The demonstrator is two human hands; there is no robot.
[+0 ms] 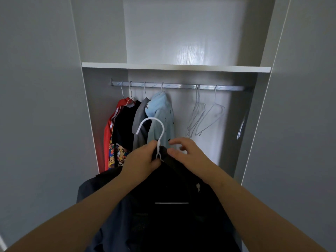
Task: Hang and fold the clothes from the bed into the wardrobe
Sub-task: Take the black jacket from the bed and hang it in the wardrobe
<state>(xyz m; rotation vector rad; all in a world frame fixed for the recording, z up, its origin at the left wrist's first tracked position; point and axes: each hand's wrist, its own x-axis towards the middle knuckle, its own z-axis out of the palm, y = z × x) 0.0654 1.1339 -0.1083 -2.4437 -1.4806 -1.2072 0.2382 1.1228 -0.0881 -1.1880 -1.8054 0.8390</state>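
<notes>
- Fingers [153, 144] of left hand [141, 158] curl round hanger [158, 149] neck, leaving hook [152, 118] free for rail [178, 86].
- Right hand [190, 153] pinches jacket [172, 211] collar, likely seating it on hanger.

Black garment [174, 211], white hanger [154, 124] (red [109, 131], pale-blue [161, 113] clothes behind)
</notes>
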